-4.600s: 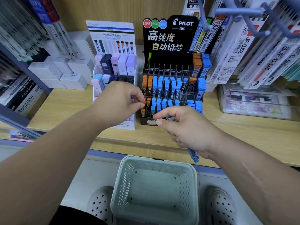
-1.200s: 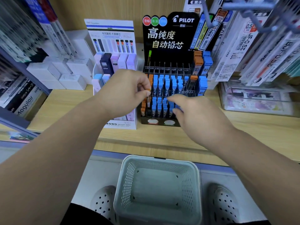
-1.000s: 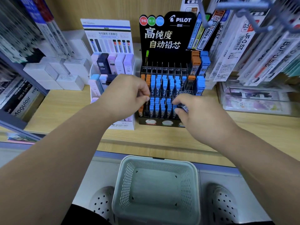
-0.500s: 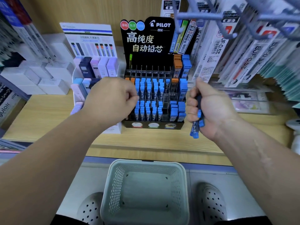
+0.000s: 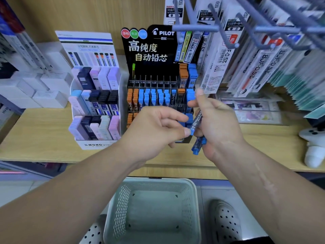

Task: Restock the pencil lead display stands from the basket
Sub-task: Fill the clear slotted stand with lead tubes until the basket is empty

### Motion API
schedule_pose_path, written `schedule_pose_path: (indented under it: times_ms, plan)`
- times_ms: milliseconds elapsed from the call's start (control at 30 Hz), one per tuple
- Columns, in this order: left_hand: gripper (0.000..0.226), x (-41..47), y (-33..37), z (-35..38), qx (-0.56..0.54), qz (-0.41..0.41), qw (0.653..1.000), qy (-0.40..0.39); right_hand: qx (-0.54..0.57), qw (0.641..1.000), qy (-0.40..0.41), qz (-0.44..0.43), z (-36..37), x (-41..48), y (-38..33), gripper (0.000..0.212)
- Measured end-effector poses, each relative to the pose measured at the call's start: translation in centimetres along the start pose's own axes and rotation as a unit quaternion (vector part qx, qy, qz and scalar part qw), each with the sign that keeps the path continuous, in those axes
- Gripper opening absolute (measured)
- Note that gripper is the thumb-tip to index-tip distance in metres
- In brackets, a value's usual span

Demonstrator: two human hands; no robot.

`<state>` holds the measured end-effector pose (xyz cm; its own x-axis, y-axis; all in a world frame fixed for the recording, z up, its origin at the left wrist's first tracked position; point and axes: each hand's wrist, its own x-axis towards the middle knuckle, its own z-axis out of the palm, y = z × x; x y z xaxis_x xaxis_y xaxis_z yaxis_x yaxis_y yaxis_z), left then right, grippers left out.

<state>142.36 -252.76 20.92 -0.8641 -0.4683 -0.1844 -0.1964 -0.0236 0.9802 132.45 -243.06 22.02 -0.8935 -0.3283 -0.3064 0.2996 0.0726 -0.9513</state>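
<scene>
Holding: right hand [image 5: 218, 127] curls round a small bunch of lead tubes [image 5: 197, 123], thumb raised.
Pinching: left hand [image 5: 153, 131] has one tube's blue end between thumb and forefinger.
Tubes: dark bodies, blue caps, slanting between both hands, in front of the black Pilot stand [image 5: 151, 48] at the middle of the shelf [image 5: 40, 131].
Basket [image 5: 154, 181]: pale, perforated, below the shelf's front edge.

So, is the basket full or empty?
Empty: the basket shows only its bare floor. The right hand grips the blue lead tubes.
</scene>
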Motion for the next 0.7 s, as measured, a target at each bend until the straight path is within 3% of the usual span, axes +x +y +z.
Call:
schedule_pose_path:
  times_ms: [133, 333, 467, 567, 700]
  plan:
    - [0.013, 0.1, -0.1, 0.9, -0.026, -0.028, 0.999, -0.025, 0.002, 1.000, 0.007, -0.025, -1.0, 0.2, 0.2, 0.036]
    - [0.017, 1.3, 0.3, 1.6, -0.096, -0.035, 0.994, 0.042, 0.030, 0.999, -0.028, -0.033, -2.6, 1.1, 0.2, 0.036]
    - [0.021, 2.4, 1.0, 0.8, -0.125, 0.023, 0.985, 0.113, 0.028, 0.995, -0.097, -0.026, -3.2, 1.2, 0.0, 0.026]
    - [0.016, 3.3, 2.2, 0.0, -0.159, 0.066, 0.978, 0.114, 0.060, 0.986, -0.152, -0.008, -3.1, 0.8, 0.1, 0.018]
    - [0.007, 3.9, 2.8, 0.4, -0.154, 0.084, 0.980, 0.095, 0.075, 0.986, -0.150, -0.008, -2.9, 0.7, 0.2, 0.009]
